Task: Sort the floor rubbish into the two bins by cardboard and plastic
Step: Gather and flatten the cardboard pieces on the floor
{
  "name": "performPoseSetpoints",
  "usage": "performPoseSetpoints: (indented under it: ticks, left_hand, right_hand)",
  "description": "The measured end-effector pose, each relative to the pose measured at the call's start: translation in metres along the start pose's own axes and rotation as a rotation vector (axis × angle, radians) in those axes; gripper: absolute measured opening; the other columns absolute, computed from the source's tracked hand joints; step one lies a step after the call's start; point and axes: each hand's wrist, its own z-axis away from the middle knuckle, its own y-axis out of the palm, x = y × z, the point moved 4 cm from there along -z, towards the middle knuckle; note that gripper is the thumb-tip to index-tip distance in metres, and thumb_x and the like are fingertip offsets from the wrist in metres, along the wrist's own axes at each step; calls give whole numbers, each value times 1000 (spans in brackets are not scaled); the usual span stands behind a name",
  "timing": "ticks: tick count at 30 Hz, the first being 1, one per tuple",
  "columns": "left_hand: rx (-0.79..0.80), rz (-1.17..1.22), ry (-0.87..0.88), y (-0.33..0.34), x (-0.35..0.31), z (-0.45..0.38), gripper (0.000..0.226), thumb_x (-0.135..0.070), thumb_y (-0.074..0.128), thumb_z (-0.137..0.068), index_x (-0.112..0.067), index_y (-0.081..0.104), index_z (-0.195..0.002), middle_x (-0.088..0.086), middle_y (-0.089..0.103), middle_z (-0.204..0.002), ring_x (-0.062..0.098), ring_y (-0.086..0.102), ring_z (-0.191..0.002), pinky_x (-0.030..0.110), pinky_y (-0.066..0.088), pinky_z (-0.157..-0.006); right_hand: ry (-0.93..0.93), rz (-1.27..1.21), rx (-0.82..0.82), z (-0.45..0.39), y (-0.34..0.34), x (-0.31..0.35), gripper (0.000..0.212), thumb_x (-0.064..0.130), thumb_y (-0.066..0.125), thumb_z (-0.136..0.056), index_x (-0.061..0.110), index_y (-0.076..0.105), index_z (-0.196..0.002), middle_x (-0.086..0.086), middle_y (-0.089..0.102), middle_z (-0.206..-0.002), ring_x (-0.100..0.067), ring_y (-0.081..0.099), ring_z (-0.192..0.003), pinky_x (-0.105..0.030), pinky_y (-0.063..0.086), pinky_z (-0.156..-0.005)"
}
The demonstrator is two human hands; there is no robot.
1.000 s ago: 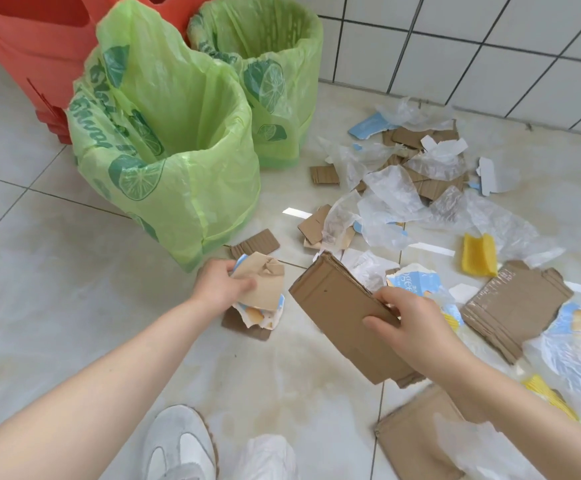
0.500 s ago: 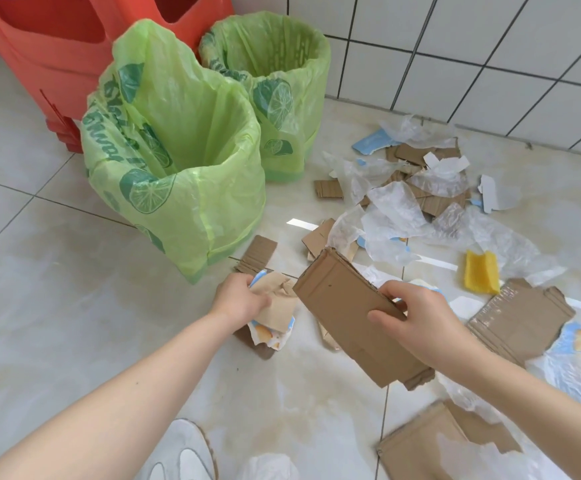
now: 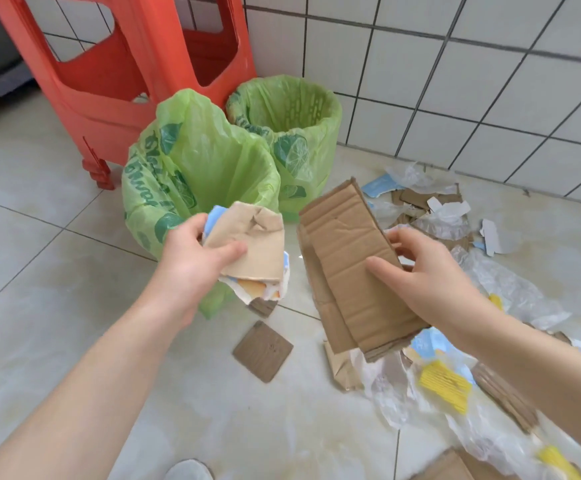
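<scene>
You have lifted both loads off the floor since a moment ago; your left hand [image 3: 192,261] now pinches a wad of torn card scraps [image 3: 251,247], its grip clamped thumb over top, just in front of the near bin [image 3: 192,174]; your right hand [image 3: 431,285] clamps the long folded cardboard [image 3: 348,268], tilted, near the far bin [image 3: 303,126]; so the drop looks next, once you choose the cardboard bin; both liners gape open with room above their rims; the red stool [image 3: 119,74] crowds the far left; plastic film [image 3: 503,282] and a brown square [image 3: 263,351] wait on the floor.
</scene>
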Motion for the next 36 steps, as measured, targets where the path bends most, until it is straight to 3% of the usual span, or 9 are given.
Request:
performPoseSetpoints:
  ticks: [6, 10, 15, 20, 25, 27, 30, 32, 36]
  left_hand:
    - [-290, -25, 220, -36, -40, -22, 38, -7, 72, -77, -22, 54, -106, -1, 64, -95, 16, 63, -82, 33, 52, -71]
    - [-461, -99, 321, -52, -57, -41, 25, -12, 68, -77, -21, 55, -98, -8, 60, -82, 10, 57, -69, 29, 51, -64]
    - [-535, -346, 443, -61, -62, -70, 14, -15, 62, -75, -13, 55, -88, 9, 59, -91, 22, 50, -76, 31, 42, -67]
    - [-430, -592, 411, -60, -54, -97, 10, -10, 58, -79, -1, 57, -83, 11, 49, -89, 25, 46, -78, 23, 29, -64]
    - [-393, -714, 410, -69, -50, -116, 7, -9, 56, -81, -6, 59, -86, 11, 50, -89, 24, 45, -79, 24, 29, -67]
    - [-351, -766, 400, -66, -48, -121, 15, -10, 59, -82, -7, 62, -97, 9, 51, -93, 25, 48, -84, 25, 31, -70]
    - [-160, -749, 294, -53, -38, -124, 41, -25, 69, -83, -19, 56, -121, -3, 57, -104, 18, 54, -96, 30, 41, -83]
    - [-75, -684, 238, -47, -32, -121, 50, -35, 69, -83, -24, 50, -129, -7, 61, -105, 12, 58, -96, 31, 46, -86]
    - [-111, -628, 265, -43, -28, -109, 26, -27, 61, -89, -20, 61, -115, -8, 64, -99, 10, 58, -91, 27, 45, -84]
  right_hand:
    - [-93, -84, -18, -31, 12, 63, 31, 25, 65, -85, 33, 52, -112, 7, 64, -101, -11, 66, -82, -24, 46, -58]
    - [-93, -80, -11, -58, 29, 91, 39, 26, 67, -81, 32, 51, -116, 1, 67, -97, -12, 65, -82, -25, 47, -62]
    - [99, -250, 60, -105, 58, 108, 36, 17, 71, -79, 18, 62, -113, -7, 68, -101, -17, 66, -78, -30, 56, -68]
    - [188, -160, 204, -133, 74, 123, 30, 8, 66, -83, 8, 66, -113, -6, 61, -88, -11, 49, -58, -20, 43, -50]
    - [259, -67, 344, -161, 91, 117, 33, 4, 68, -81, 3, 66, -114, -7, 61, -93, -16, 53, -78, -28, 49, -85]
    - [292, -48, 400, -169, 101, 116, 36, 6, 66, -83, 1, 61, -118, -10, 58, -95, -18, 55, -74, -25, 48, -71]
    - [295, -140, 334, -178, 105, 120, 35, 10, 55, -92, 1, 48, -125, -13, 58, -93, -21, 63, -62, -27, 57, -65]
    - [277, -194, 285, -183, 102, 117, 37, 13, 52, -94, 3, 45, -128, -15, 61, -103, -25, 70, -78, -34, 60, -73]
    - [201, -173, 267, -177, 86, 102, 33, 18, 54, -92, 8, 54, -124, -6, 65, -109, -22, 70, -91, -30, 60, -71]
